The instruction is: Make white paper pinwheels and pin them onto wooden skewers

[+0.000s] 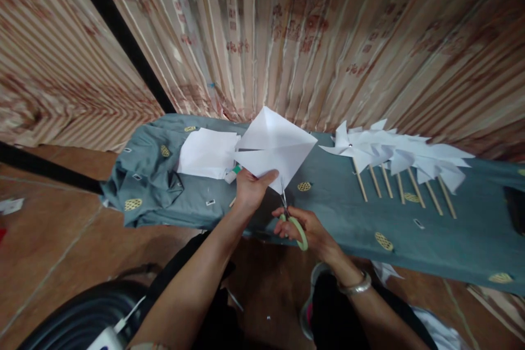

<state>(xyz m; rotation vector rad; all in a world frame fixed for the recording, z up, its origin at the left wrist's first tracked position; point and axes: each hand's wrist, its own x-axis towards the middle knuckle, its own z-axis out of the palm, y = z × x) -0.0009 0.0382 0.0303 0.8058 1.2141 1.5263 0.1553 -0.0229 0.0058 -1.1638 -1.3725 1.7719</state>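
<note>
White paper square, green-handled scissors, teal cloth with yellow ovals, striped beige-red curtain.

A row of white paper pinwheels on wooden sticks lies on the cloth-covered surface; a paper stack lies near the striped curtain.

Both forearms are bare from the elbow down, with no sleeves showing. The right wrist carries a plain silver-coloured metal bangle, smooth and rounded, sitting just behind the right hand. The left hand and its wrist are unadorned: no ring or watch shows. Below the arms, the legs are covered in dark, near-black clothing. The fingernails look short and unpainted.
</note>
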